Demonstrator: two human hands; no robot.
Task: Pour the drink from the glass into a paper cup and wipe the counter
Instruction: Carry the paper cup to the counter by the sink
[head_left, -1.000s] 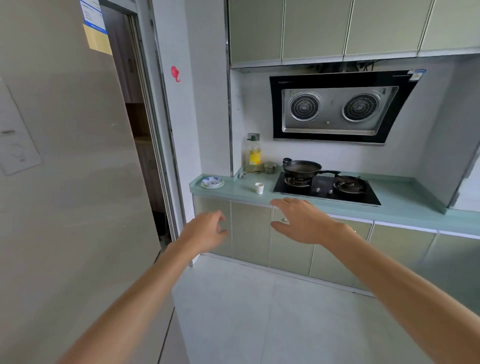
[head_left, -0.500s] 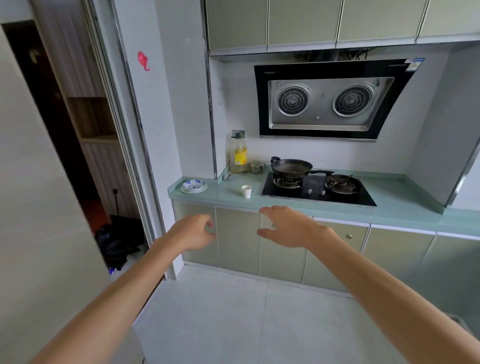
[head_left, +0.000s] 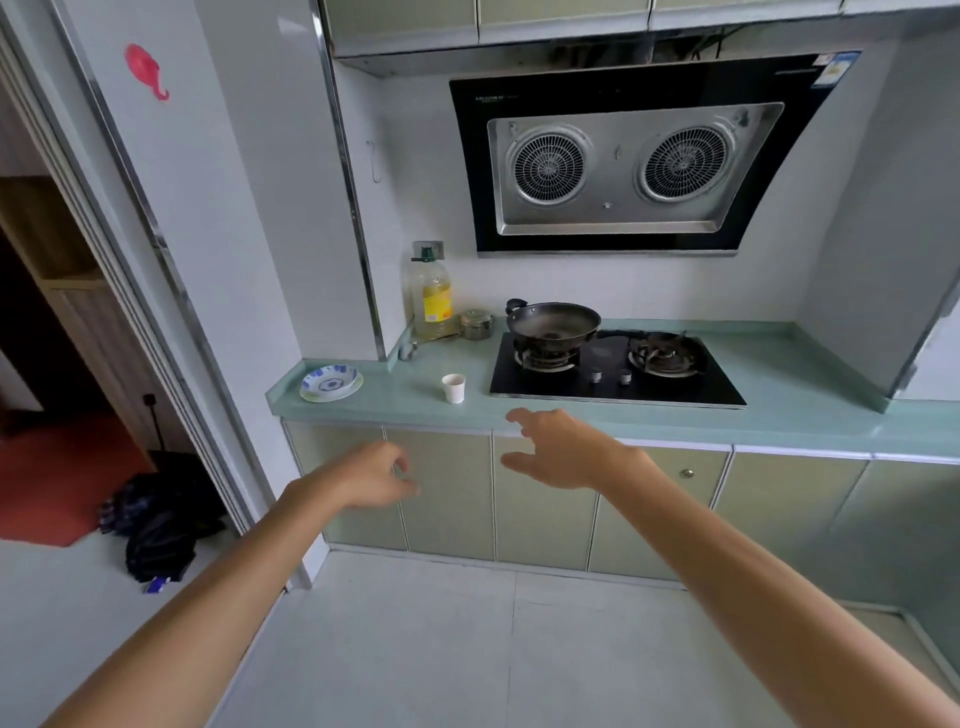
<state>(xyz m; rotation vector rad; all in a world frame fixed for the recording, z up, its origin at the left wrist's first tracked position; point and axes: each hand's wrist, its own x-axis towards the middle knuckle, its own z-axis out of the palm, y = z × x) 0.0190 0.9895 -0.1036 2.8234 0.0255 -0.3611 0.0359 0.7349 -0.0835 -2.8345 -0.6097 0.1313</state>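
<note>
Two hands stretch forward in the air, both empty: the left hand (head_left: 371, 475) with fingers loosely curled before the cabinet doors (head_left: 447, 499), the right hand (head_left: 558, 449) with fingers spread and relaxed near the counter (head_left: 779, 410) edge. The paper cup (head_left: 454, 388) stands upright on the counter, between a blue-patterned bowl (head_left: 331, 382) and the stove (head_left: 613, 387), where a wok (head_left: 553, 319) sits.

Patterned bowl (head_left: 330, 378) at the counter's (head_left: 805, 387) left front corner; oil bottle (head_left: 431, 296) and tin (head_left: 477, 325) by its back edge, wok (head_left: 553, 322) on the hob's (head_left: 618, 388) left burner; hood (head_left: 634, 156) above; black bag (head_left: 161, 525) on the floor (head_left: 467, 649)
</note>
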